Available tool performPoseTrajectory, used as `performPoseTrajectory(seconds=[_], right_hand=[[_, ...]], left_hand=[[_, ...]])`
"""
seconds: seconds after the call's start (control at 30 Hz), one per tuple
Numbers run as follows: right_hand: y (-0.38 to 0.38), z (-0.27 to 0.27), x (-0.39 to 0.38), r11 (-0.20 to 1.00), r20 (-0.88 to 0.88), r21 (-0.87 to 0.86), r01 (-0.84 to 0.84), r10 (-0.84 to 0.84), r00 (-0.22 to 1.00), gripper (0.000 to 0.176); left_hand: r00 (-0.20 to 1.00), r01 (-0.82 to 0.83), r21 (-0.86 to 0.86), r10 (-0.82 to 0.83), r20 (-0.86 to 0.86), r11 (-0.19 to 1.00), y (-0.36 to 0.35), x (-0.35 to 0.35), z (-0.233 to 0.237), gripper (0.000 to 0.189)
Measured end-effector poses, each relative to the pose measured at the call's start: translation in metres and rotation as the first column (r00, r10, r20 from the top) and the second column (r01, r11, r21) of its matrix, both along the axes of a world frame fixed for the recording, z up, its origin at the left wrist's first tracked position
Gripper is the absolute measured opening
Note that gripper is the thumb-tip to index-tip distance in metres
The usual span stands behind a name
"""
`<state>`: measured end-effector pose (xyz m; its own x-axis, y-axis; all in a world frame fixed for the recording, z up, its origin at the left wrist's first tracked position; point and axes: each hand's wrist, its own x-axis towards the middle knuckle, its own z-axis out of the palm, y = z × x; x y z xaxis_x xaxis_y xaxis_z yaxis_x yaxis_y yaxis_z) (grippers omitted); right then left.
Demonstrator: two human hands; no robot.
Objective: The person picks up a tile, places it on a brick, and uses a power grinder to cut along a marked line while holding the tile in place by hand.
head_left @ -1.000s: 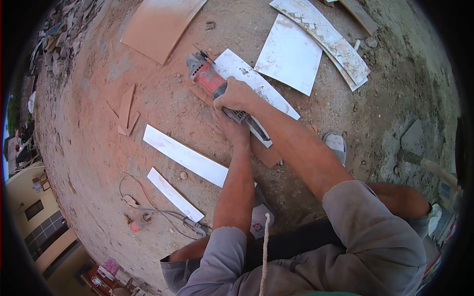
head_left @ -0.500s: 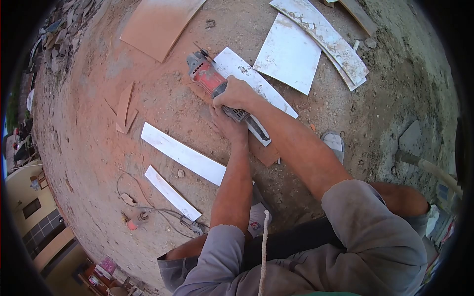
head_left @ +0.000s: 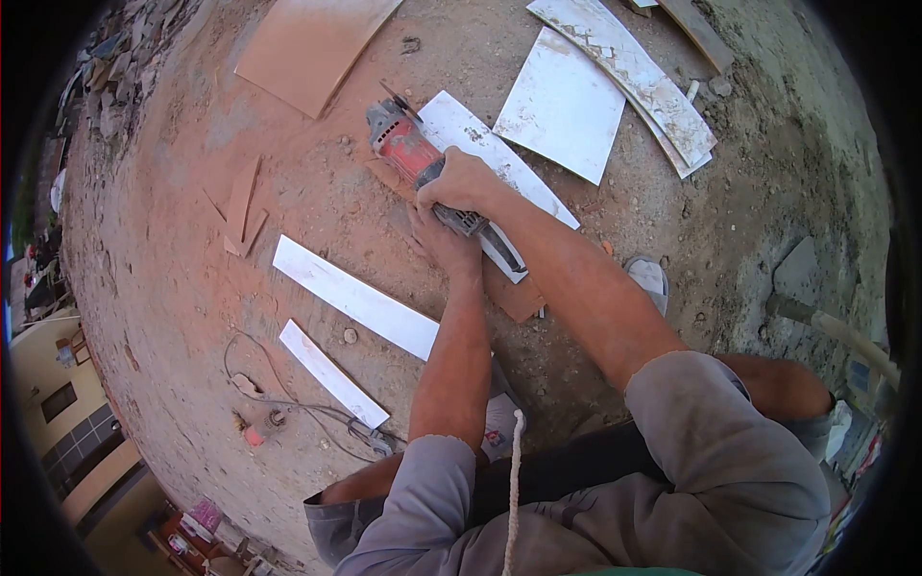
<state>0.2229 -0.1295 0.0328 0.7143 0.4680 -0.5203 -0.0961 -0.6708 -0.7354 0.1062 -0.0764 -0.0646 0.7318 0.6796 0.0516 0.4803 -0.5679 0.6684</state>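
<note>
A red and black angle grinder [head_left: 408,154] is in both my hands above the ground, its disc [head_left: 399,100] at the far end, close to the tip of a long white tile strip [head_left: 519,173]. My right hand [head_left: 463,182] is wrapped over the top of the grinder's body. Lower and to the left, my left hand [head_left: 447,242] is closed against the underside of the body, with some of its fingers hidden by the tool. Under the grinder and my hands lie brownish tile pieces [head_left: 514,296], partly covered.
White tile strips [head_left: 355,296] [head_left: 333,374] lie left of my arms, near a cable [head_left: 317,408] with a red-ended tool. More tiles [head_left: 567,106] lie ahead on the right, and a brown tile [head_left: 307,53] ahead left. A shovel [head_left: 831,326] is at the right.
The grinder has shifted very slightly to the right, and its disc shows a little more. Both hands keep the same hold.
</note>
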Motion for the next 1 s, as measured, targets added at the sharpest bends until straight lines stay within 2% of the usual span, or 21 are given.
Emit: performPoseTrajectory(seconds=[0.13, 0.23, 0.3, 0.33, 0.4, 0.43, 0.53, 0.6, 0.7, 0.8, 0.9, 1.0], right_hand=[[-0.0009, 0.0003, -0.001, 1.0, 0.013, -0.019, -0.021, 0.022, 1.0, 0.084], [0.0003, -0.0023, -0.0034, 0.999, 0.018, -0.026, 0.036, -0.036, 0.999, 0.085], [-0.0005, -0.0017, -0.0039, 0.999, 0.007, -0.015, 0.043, -0.043, 0.999, 0.085], [-0.0017, -0.0002, -0.0039, 0.999, 0.008, -0.016, 0.043, -0.043, 0.999, 0.085], [-0.0044, 0.0013, -0.0049, 1.0, 0.002, -0.008, 0.004, -0.004, 1.0, 0.083], [-0.0044, 0.0004, -0.0049, 1.0, 0.002, -0.008, 0.003, -0.003, 1.0, 0.083], [-0.0033, 0.0002, -0.0052, 1.0, 0.011, -0.016, 0.005, -0.005, 1.0, 0.083], [-0.0041, 0.0003, -0.0058, 1.0, 0.026, -0.02, 0.004, -0.004, 1.0, 0.083], [-0.0047, 0.0014, -0.0059, 1.0, 0.022, -0.022, 0.001, 0.0, 1.0, 0.083], [-0.0054, 0.002, -0.0069, 1.0, 0.014, -0.027, 0.001, -0.001, 1.0, 0.084], [-0.0055, 0.0011, -0.007, 0.999, 0.024, -0.051, -0.008, 0.009, 1.0, 0.085], [-0.007, 0.0011, -0.0077, 0.999, 0.028, -0.041, -0.008, 0.009, 1.0, 0.086]], left_hand=[[1.0, -0.002, 0.007, 0.002, 0.013, 1.0, 0.0019, -0.001, -0.0067, 0.076], [1.0, -0.011, 0.003, 0.011, 0.0, 1.0, 0.0006, -0.0013, -0.0051, 0.074], [0.997, -0.009, 0.137, -0.002, 0.076, 0.991, -0.0009, -0.0005, -0.005, 0.069], [0.997, -0.009, 0.136, -0.002, 0.078, 0.991, 0.0001, -0.0008, -0.0069, 0.069], [0.998, 0.021, -0.016, -0.02, 0.054, 1.0, 0.0024, -0.0014, -0.0069, 0.074], [0.998, 0.021, -0.016, -0.02, 0.054, 1.0, 0.0019, -0.0016, -0.0056, 0.074], [0.998, 0.036, -0.008, -0.036, 0.042, 0.999, 0.0004, -0.0011, -0.0009, 0.073], [0.993, -0.01, 0.094, -0.002, 0.121, 0.996, -0.0022, 0.0002, -0.001, 0.067], [0.996, -0.033, 0.188, 0.016, 0.091, 0.982, -0.0025, 0.0007, -0.0037, 0.066], [0.991, -0.005, 0.099, -0.008, 0.131, 0.995, -0.0011, 0.0003, -0.0044, 0.067], [0.991, -0.028, 0.185, 0.002, 0.137, 0.982, -0.0017, 0.0006, -0.0051, 0.065], [0.981, 0.007, 0.136, -0.033, 0.192, 0.991, -0.0014, 0.0014, -0.001, 0.062]])
